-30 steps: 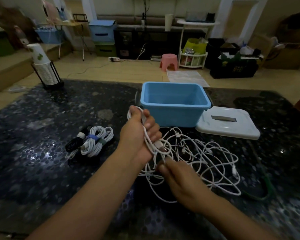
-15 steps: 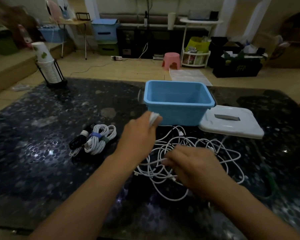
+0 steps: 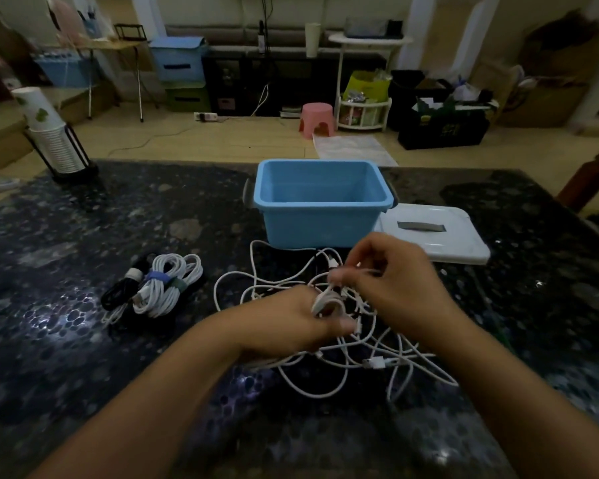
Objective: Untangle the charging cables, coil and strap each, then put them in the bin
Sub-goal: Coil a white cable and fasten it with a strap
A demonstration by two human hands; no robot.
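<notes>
A tangle of white charging cables [image 3: 325, 361] lies on the dark speckled table in front of the open blue bin [image 3: 320, 202]. My left hand [image 3: 291, 319] grips a small coil of white cable taken from the tangle. My right hand [image 3: 391, 285] is just to its right and pinches a strand of the same white cable above the pile. To the left lie coiled cables: white bundles [image 3: 168, 286] with a blue and a grey strap, and a black one [image 3: 121, 288] beside them.
The bin's white lid [image 3: 436, 236] lies flat to the right of the bin. A stack of paper cups in a black holder [image 3: 54, 140] stands at the table's far left corner. A green cable [image 3: 498, 326] runs along the table on the right.
My left hand has come down and toward me with its coil. My right hand has lifted off the pile and moved up and right, now pinching a strand.
</notes>
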